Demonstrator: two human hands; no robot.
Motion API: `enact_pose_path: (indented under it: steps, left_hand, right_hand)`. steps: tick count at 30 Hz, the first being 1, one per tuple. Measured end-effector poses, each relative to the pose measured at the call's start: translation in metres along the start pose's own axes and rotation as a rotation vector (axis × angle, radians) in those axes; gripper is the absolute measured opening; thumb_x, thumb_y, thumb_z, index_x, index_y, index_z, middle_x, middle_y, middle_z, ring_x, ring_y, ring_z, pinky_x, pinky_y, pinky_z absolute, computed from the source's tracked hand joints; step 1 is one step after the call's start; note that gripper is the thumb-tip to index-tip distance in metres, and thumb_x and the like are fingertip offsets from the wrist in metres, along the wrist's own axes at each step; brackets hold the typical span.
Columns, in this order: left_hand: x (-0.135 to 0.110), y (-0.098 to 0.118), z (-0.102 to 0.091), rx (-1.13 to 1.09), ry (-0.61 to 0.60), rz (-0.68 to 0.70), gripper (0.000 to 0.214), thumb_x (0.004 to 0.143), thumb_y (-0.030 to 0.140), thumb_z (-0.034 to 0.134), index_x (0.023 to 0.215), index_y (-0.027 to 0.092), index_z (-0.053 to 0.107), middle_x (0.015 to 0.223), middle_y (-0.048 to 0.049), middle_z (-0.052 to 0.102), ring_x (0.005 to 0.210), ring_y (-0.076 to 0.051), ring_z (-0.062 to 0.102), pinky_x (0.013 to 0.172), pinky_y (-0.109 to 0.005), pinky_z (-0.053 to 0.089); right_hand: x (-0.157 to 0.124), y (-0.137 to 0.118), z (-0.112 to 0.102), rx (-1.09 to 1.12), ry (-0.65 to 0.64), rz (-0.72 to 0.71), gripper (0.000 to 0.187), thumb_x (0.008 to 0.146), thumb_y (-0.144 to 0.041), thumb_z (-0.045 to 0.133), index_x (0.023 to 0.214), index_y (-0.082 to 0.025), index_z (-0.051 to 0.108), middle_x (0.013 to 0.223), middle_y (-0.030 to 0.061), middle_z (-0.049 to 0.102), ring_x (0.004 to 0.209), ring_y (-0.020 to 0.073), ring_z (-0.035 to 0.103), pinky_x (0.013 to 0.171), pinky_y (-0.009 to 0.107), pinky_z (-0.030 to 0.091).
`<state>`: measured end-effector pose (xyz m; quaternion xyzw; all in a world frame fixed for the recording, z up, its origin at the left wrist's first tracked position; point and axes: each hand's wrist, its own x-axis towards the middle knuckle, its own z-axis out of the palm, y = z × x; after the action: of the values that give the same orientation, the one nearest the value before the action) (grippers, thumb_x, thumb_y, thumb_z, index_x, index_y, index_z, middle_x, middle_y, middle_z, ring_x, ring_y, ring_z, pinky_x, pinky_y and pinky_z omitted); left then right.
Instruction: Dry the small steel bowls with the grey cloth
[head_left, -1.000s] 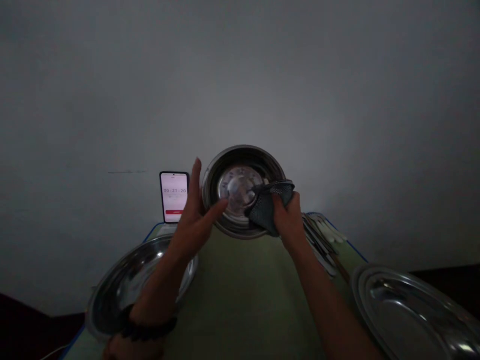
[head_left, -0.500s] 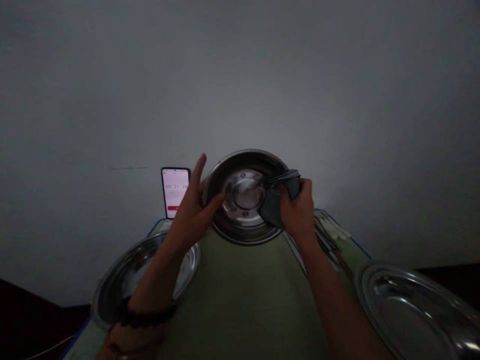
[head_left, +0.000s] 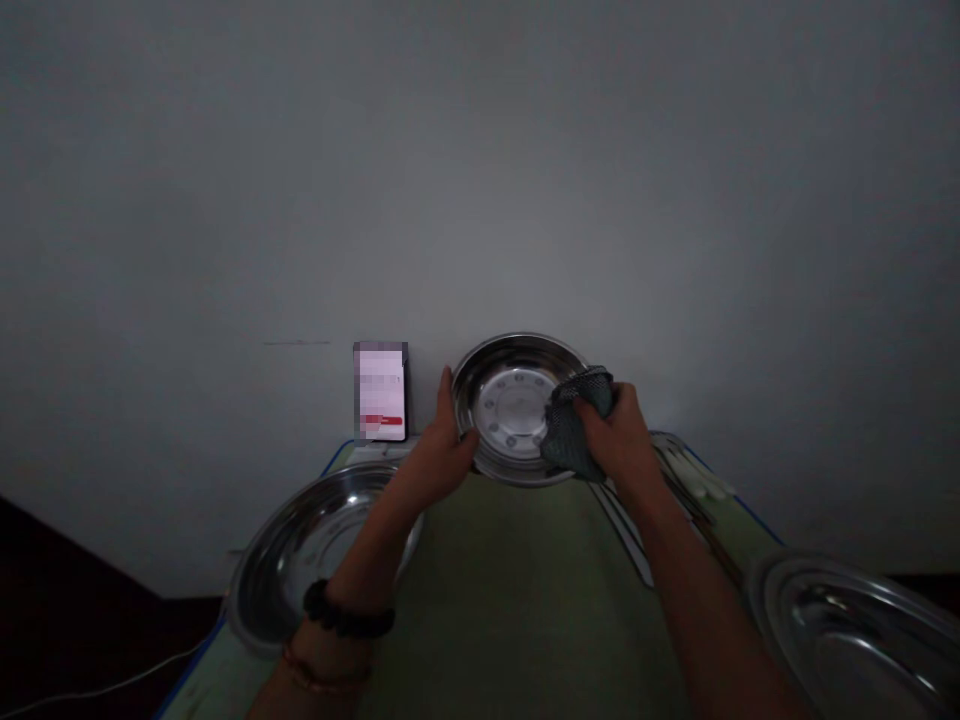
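I keep the left hand (head_left: 436, 462) half-curled on a round silver metal bowl (head_left: 514, 408) at nine o'clock; the right hand (head_left: 621, 438) clenches bunched grey mesh cloth (head_left: 564, 438) at three.

Prob. a home rm, exact type unclear: plain wall (head_left: 480, 180) behind the grip, table (head_left: 510, 600) below it. Steel bowl (head_left: 517, 400) in the grip, basin (head_left: 259, 570) nearer & L, dish (head_left: 799, 605) nearer & R, phone (head_left: 384, 390) just L.

Dim, grey light — the wall (head_left: 480, 180) darkens toward its edges. Small glare spots the left basin (head_left: 307, 540); the phone (head_left: 382, 392) looks pixelated.
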<state>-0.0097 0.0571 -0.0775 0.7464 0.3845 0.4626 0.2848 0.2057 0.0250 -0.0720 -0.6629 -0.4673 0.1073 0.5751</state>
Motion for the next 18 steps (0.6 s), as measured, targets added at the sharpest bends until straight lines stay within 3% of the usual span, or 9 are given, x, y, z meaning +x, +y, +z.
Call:
enact_pose_path:
  steps: [4,7,10,12,16,18]
  left_hand:
    - [0.001,0.002,-0.008,0.069,0.016,-0.032,0.093,0.077,0.017,0.056,0.153,0.008,0.002,0.159,-0.0230,0.021,0.147,-0.030,0.019,0.119,-0.048,0.013]
    - [0.002,0.004,-0.013,0.051,0.040,-0.064,0.089,0.076,0.016,0.056,0.151,0.011,0.008,0.158,-0.0211,0.024,0.147,-0.027,0.020,0.120,-0.046,0.011]
    - [0.003,0.010,-0.016,-0.024,0.144,-0.076,0.076,0.076,0.020,0.057,0.146,0.014,0.026,0.151,-0.0172,0.039,0.143,-0.027,0.031,0.118,-0.046,0.018]
    - [0.002,0.016,-0.015,-0.186,0.221,-0.115,0.065,0.077,0.024,0.060,0.138,0.018,0.040,0.141,-0.0126,0.051,0.135,-0.027,0.043,0.115,-0.044,0.027]
    - [-0.002,0.028,-0.006,-0.661,0.254,-0.375,0.055,0.072,0.032,0.068,0.124,0.024,0.053,0.113,-0.0067,0.069,0.105,-0.027,0.065,0.090,-0.041,0.050]
    - [-0.005,0.028,-0.003,-0.659,0.274,-0.440,0.049,0.068,0.030,0.070,0.115,0.021,0.059,0.102,-0.0065,0.071,0.096,-0.026,0.067,0.083,-0.039,0.052]
  right_hand:
    - [-0.003,-0.004,0.002,-0.003,-0.053,-0.017,0.033,0.073,-0.046,0.052,0.094,-0.023,0.041,0.084,0.0075,0.062,0.082,0.0280,0.060,0.073,0.038,0.044]
    - [-0.008,-0.009,0.002,0.010,-0.072,-0.013,0.033,0.073,-0.048,0.052,0.093,-0.024,0.041,0.084,0.0071,0.063,0.081,0.0278,0.060,0.072,0.037,0.044]
    - [-0.012,-0.016,0.002,0.041,-0.078,-0.014,0.034,0.073,-0.050,0.052,0.092,-0.024,0.042,0.084,0.0065,0.063,0.080,0.0273,0.060,0.071,0.037,0.043]
    - [-0.014,-0.021,0.005,0.075,-0.067,-0.013,0.035,0.074,-0.052,0.052,0.093,-0.024,0.042,0.085,0.0066,0.063,0.081,0.0273,0.059,0.072,0.037,0.043]
    - [-0.011,-0.026,0.019,0.184,-0.012,0.032,0.043,0.073,-0.054,0.053,0.100,-0.022,0.043,0.096,0.0098,0.063,0.089,0.0275,0.059,0.078,0.038,0.044]
    - [-0.007,-0.025,0.027,0.210,-0.015,0.061,0.047,0.072,-0.054,0.054,0.104,-0.021,0.043,0.102,0.0121,0.063,0.093,0.0280,0.059,0.081,0.039,0.045]
